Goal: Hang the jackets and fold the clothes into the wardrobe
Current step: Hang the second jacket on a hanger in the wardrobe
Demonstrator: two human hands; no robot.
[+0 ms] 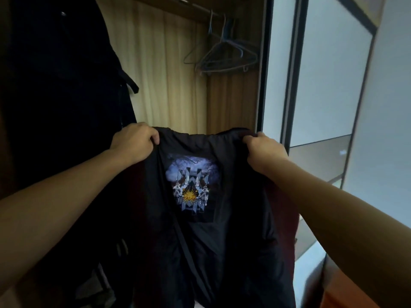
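I hold a black jacket (pixel 211 241) spread out in front of the open wardrobe. Its inner lining faces me and carries a blue printed patch with a yellow sun (pixel 191 185). My left hand (pixel 135 141) grips the jacket's upper edge at one shoulder. At the other shoulder, my right hand (pixel 262 150) grips the same edge. The jacket hangs down between my forearms and its lower part runs out of view.
Several bare wire hangers (pixel 222 56) hang from the rail at the wardrobe's upper right. A dark coat (pixel 66 85) hangs at the left. The wooden back panel (pixel 169 74) shows between them. A sliding door (pixel 322 85) with frosted panels stands at the right.
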